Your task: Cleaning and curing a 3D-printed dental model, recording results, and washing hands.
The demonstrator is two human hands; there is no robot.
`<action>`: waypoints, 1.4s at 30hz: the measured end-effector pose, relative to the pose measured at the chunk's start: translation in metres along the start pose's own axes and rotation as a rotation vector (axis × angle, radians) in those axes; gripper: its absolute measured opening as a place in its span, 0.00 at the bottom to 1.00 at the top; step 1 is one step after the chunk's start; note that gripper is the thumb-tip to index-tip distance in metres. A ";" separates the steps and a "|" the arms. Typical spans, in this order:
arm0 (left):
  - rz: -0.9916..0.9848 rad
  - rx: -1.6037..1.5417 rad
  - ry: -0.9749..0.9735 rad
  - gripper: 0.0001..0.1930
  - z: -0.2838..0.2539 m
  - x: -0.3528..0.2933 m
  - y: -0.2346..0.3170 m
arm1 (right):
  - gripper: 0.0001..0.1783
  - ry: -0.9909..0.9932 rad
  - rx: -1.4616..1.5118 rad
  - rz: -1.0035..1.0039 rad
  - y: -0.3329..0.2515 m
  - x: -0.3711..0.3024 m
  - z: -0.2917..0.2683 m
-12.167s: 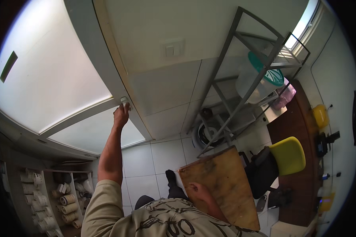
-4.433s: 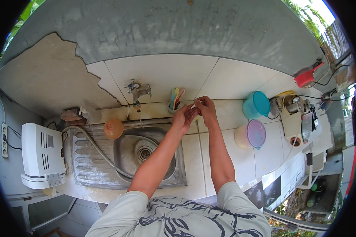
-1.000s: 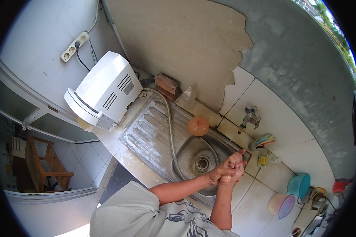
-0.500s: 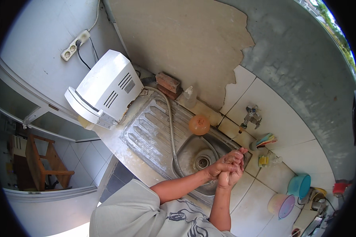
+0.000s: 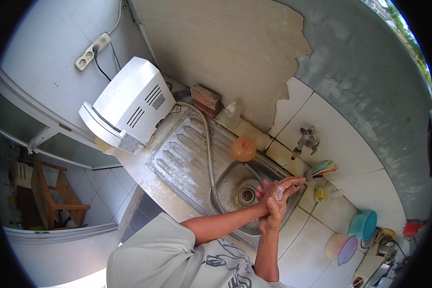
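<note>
Both hands meet over the right side of a metal sink (image 5: 225,185). My left hand (image 5: 289,184) reaches across from the left with its fingers stretched out, and a patch of white lather (image 5: 280,193) shows on the hands. From below, my right hand (image 5: 272,217) wraps round it; fingertips show at the far side. The skin looks wet. Left of the hands, the drain (image 5: 246,195) lies in the basin. An orange round bowl-like thing (image 5: 243,149) sits at the sink's back edge.
A grey hose (image 5: 209,158) crosses the ribbed drainboard (image 5: 182,153) into the basin. A tap (image 5: 306,142) juts from the tiled wall. Toothbrushes (image 5: 324,168) and a yellow bottle (image 5: 320,194) stand right of the sink. Farther off are bricks (image 5: 206,97), a white appliance (image 5: 129,105) and a blue tub (image 5: 363,225).
My hands have shifted against each other. The left fingers, bent before, now stretch out to the right, and the right hand's fingertips show behind. White lather is now plainer.
</note>
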State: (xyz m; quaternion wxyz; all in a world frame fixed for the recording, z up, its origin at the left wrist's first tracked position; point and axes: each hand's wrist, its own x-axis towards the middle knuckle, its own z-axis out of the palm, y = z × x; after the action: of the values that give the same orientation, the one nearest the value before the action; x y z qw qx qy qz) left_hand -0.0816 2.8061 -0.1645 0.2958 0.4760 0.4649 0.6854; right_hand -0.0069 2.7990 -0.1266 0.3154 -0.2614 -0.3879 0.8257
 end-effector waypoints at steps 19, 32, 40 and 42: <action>-0.894 -1.125 0.628 0.20 0.023 -0.026 0.010 | 0.22 0.317 -0.684 -0.188 0.000 0.046 -0.044; -0.594 -0.999 -0.080 0.16 -0.022 -0.013 -0.021 | 0.32 -0.059 0.664 -0.043 0.021 0.024 -0.023; -0.451 -0.306 0.365 0.28 0.025 -0.029 -0.002 | 0.12 -0.028 0.571 0.013 0.030 0.058 -0.077; -0.658 -0.778 0.129 0.25 0.004 -0.046 -0.024 | 0.12 -0.196 0.849 -0.038 0.033 0.056 -0.055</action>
State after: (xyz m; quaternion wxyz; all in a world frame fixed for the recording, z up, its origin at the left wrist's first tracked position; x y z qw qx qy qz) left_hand -0.0614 2.7777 -0.2037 0.6217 0.1160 0.3181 0.7063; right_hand -0.0172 2.8488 -0.1944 0.3715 -0.0217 -0.0469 0.9270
